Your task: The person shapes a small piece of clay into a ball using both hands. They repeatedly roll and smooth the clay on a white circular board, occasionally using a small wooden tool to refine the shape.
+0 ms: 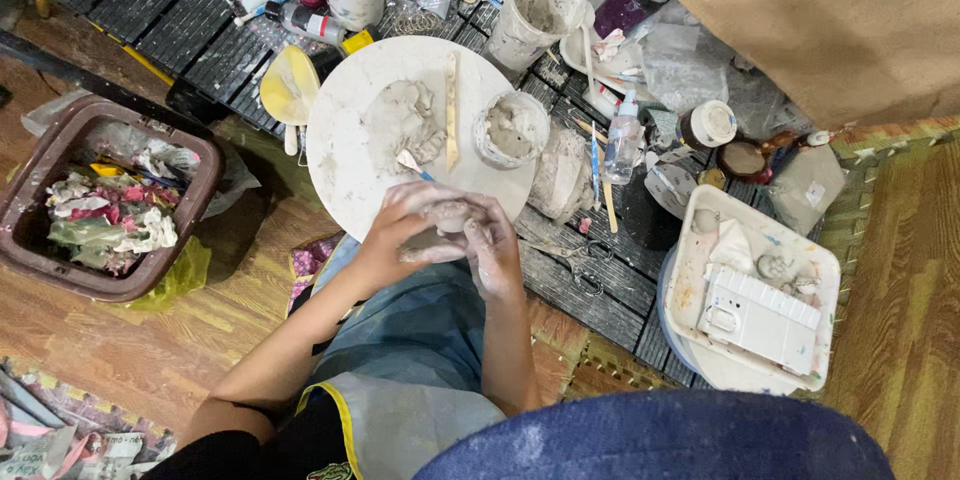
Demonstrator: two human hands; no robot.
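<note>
Both hands, left hand and right hand, cup a clay lump beside the round board

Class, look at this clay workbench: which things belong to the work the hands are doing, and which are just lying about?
In the work:
left hand and right hand, pressing a grey clay lump
round white board
clay pile
small clay-filled tub

Lying about:
brown bin of scraps
scissors
white tray
purple bottle

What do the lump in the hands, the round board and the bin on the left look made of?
Lump: wet grey clay, matte, smearing both hands. Round board: probably plaster or white-coated wood, chalky, clay-smeared. Bin: likely brown plastic, smooth moulded rim.
</note>
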